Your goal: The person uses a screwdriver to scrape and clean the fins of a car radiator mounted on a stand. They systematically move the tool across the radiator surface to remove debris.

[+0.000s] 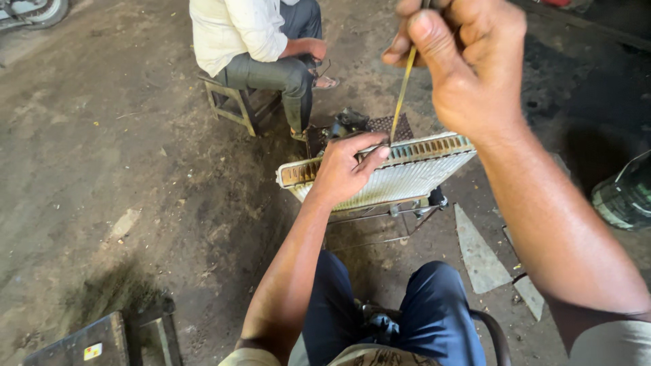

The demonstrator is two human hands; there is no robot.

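A radiator core with pale fins and a row of brass tube ends along its top stands on edge on a metal frame in front of my knees. My left hand rests on its top edge, fingers curled over the tube ends. My right hand is raised close to the camera and pinches a thin yellowish rod. The rod slants down to the tube row, its tip right beside my left fingertips.
Another person in a white shirt and grey trousers sits on a small stool just beyond the radiator. A dark metal box lies at lower left, flat metal pieces lie at right, and a round dark object sits at the right edge.
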